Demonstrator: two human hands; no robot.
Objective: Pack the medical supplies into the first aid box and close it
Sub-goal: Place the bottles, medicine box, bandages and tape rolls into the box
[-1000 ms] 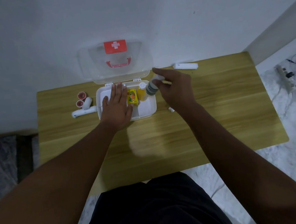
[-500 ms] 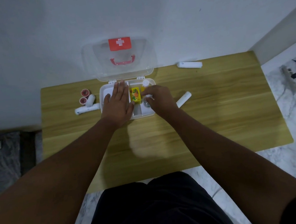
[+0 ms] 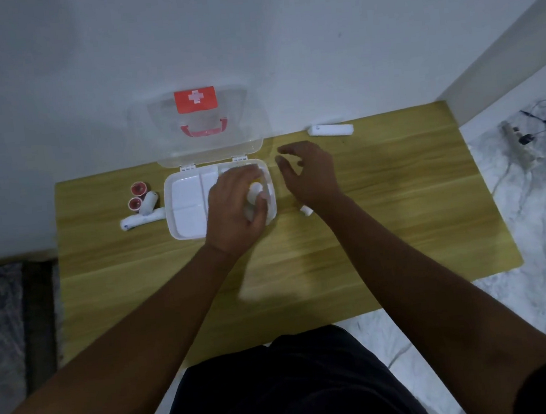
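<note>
Two hands work at the first aid box, which sits open at twelve o'clock on the table, its clear lid raised. The left hand covers the right compartments, fingers curled around what looks like a white bottle. The right hand hovers at one o'clock, fingers spread, empty. The left compartments show bare.

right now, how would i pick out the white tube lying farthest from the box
Start at the wooden table and go to its back edge by the wall, right of the open first aid box. The long white tube lies there alone, apart from the other supplies.
</note>
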